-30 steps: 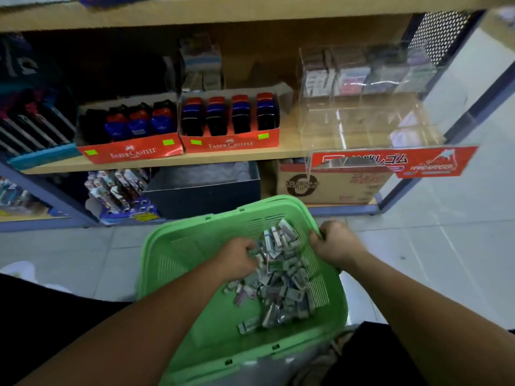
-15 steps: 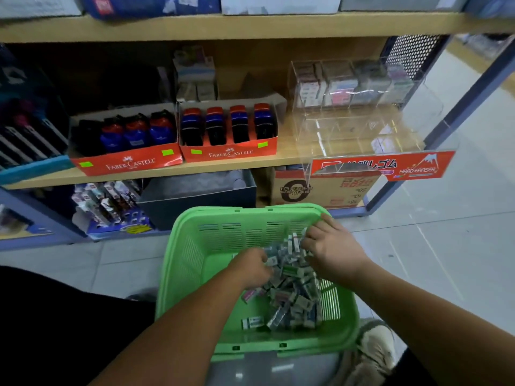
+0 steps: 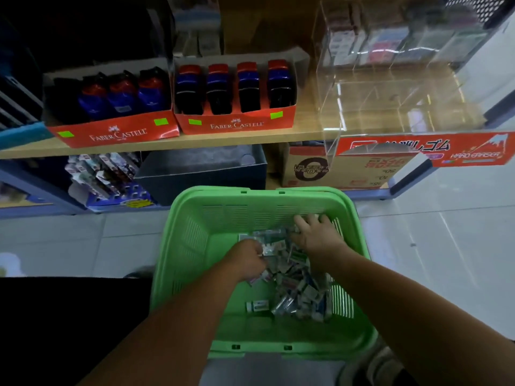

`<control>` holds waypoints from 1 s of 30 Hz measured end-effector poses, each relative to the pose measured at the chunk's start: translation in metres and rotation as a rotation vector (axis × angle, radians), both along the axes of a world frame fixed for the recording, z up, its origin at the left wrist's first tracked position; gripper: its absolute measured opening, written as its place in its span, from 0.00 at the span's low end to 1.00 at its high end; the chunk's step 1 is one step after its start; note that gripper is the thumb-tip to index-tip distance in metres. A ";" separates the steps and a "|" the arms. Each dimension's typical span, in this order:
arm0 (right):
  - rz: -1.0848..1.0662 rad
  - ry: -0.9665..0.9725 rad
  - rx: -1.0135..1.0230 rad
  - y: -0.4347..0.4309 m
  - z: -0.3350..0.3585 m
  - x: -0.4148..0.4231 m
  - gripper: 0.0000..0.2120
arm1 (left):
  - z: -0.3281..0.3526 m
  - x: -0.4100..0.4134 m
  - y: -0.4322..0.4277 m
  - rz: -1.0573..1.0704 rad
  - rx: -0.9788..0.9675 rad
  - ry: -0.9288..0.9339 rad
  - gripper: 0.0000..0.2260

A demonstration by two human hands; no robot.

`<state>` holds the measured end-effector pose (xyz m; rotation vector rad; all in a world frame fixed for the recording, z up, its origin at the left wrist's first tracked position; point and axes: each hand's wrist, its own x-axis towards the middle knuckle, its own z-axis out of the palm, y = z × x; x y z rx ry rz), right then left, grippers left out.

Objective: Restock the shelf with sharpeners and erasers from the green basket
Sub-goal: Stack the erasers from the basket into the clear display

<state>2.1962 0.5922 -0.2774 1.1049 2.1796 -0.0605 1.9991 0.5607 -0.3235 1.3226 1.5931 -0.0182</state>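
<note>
Digging into a pile of small grey-white wrapped packets (image 3: 295,285) with both hands: left grip (image 3: 248,260) curled round a few packets at the pile's left side, right grip (image 3: 315,235) spread flat, fingers apart, pressing on packets near the far right corner of the green slotted plastic basket (image 3: 192,246). One loose packet (image 3: 257,305) apart near the basket's near edge. Beyond the far rim, a wooden shelf (image 3: 250,140) with two red cardboard trays (image 3: 237,125) of blue-and-black sharpeners (image 3: 234,87), and a clear acrylic bin (image 3: 390,101) toward the shelf's right edge.
</note>
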 end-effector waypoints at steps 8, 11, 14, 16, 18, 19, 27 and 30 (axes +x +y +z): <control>-0.372 0.389 -0.177 0.014 -0.003 0.006 0.14 | -0.015 0.041 -0.017 0.130 -0.121 -0.253 0.26; -0.510 0.570 -0.262 0.018 0.014 0.012 0.15 | -0.018 0.060 -0.014 0.160 -0.120 -0.242 0.29; -0.605 0.650 -0.351 0.018 0.038 0.019 0.19 | -0.020 0.076 -0.006 0.243 -0.116 -0.275 0.29; -0.685 0.743 -0.447 0.014 0.050 0.021 0.14 | -0.022 0.084 0.000 0.410 -0.152 -0.409 0.22; -0.802 0.872 -0.492 0.010 0.058 0.025 0.07 | -0.028 0.088 0.005 0.479 -0.062 -0.350 0.19; -0.869 0.942 -0.511 0.009 0.060 0.027 0.09 | -0.030 0.089 0.007 0.466 -0.006 -0.309 0.22; -1.126 1.173 -0.652 0.016 0.056 0.037 0.06 | -0.033 0.088 0.013 0.376 0.136 -0.188 0.29; -1.171 1.194 -0.673 0.023 0.050 0.035 0.09 | -0.036 0.091 0.015 0.403 0.117 -0.249 0.22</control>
